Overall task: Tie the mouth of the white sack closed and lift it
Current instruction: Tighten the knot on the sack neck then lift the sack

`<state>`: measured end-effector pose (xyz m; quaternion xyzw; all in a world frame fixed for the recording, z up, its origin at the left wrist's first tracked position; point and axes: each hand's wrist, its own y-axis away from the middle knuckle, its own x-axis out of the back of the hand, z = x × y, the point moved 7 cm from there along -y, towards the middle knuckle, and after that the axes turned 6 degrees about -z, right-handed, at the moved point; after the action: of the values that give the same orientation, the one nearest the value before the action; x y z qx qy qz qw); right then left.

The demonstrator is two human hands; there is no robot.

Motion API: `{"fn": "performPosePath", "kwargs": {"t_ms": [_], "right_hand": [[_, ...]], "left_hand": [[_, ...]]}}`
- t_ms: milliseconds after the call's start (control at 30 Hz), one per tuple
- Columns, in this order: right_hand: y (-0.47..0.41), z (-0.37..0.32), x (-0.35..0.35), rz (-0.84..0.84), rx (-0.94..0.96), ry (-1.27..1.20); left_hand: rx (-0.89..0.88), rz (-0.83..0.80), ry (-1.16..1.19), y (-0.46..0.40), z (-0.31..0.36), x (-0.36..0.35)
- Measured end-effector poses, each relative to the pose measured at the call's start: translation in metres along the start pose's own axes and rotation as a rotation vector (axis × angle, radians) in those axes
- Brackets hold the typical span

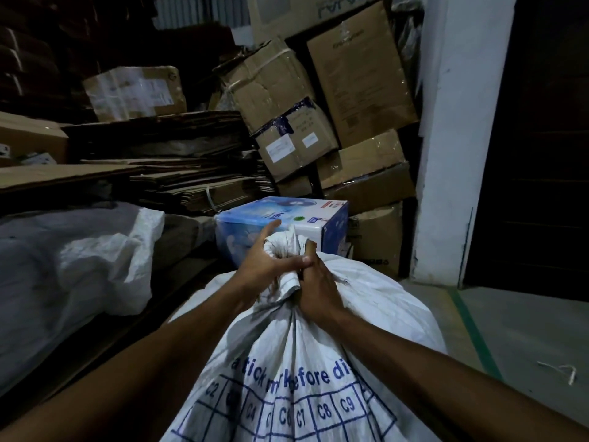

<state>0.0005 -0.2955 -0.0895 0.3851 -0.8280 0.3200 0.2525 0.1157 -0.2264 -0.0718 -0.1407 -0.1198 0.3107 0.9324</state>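
Note:
A full white woven sack (296, 362) with blue printed letters and a grid stands in front of me. Its mouth (288, 242) is gathered into a bunched neck at the top. My left hand (266, 266) grips the neck from the left, thumb laid across the fabric and index finger pointing forward. My right hand (318, 285) grips the twisted fabric just below and to the right, touching the left hand. Whether a cord or knot holds the neck is hidden by the hands.
A blue and white carton (331, 218) stands just behind the sack. Stacked and flattened cardboard boxes (287, 100) fill the back. Another white sack (105, 260) lies at the left. A white pillar (452, 154) and dark door (535, 138) stand at right, beside grey floor with a green line (471, 330).

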Motion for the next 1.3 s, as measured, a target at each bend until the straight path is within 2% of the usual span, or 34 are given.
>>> {"fn": "performPosePath", "kwargs": {"t_ms": [133,233,333,400,500,633,700,767,900,1067,1200,1300], "right_hand": [[0.000,-0.007,0.009,0.029,0.049,0.041],[0.002,-0.014,0.026,0.130,0.070,0.108],[0.002,-0.013,0.041,0.215,-0.031,0.201],[-0.004,0.001,0.037,0.060,-0.149,0.194],[-0.009,0.013,0.019,-0.236,-0.164,0.139],[-0.015,0.025,0.012,-0.329,-0.185,-0.028],[-0.034,0.045,0.006,-0.317,-0.220,-0.215],[-0.046,0.046,0.005,-0.298,-0.243,-0.299],[-0.018,-0.013,0.019,-0.271,-0.214,-0.146],[-0.021,-0.011,0.015,-0.217,-0.205,-0.048],[-0.021,-0.009,0.008,-0.131,-0.225,0.071],[-0.022,-0.011,0.011,-0.088,-0.173,0.091]], "left_hand": [[-0.082,0.174,0.000,0.003,0.008,-0.006],[-0.089,0.250,0.053,0.000,0.003,-0.006],[-0.044,0.300,0.074,-0.004,-0.002,-0.002],[-0.015,0.305,0.087,-0.007,-0.004,-0.002],[-0.026,0.331,0.085,-0.006,-0.001,-0.002],[-0.051,0.352,0.126,-0.002,0.005,-0.003],[-0.066,0.365,0.131,-0.001,0.005,-0.004],[-0.090,0.380,0.111,0.000,0.006,-0.005],[-0.111,0.442,0.067,0.004,0.005,-0.002],[-0.099,0.542,-0.007,0.010,0.005,0.000],[-0.078,0.540,0.018,0.009,0.000,-0.004],[-0.093,0.522,0.045,0.001,-0.002,-0.002]]}}
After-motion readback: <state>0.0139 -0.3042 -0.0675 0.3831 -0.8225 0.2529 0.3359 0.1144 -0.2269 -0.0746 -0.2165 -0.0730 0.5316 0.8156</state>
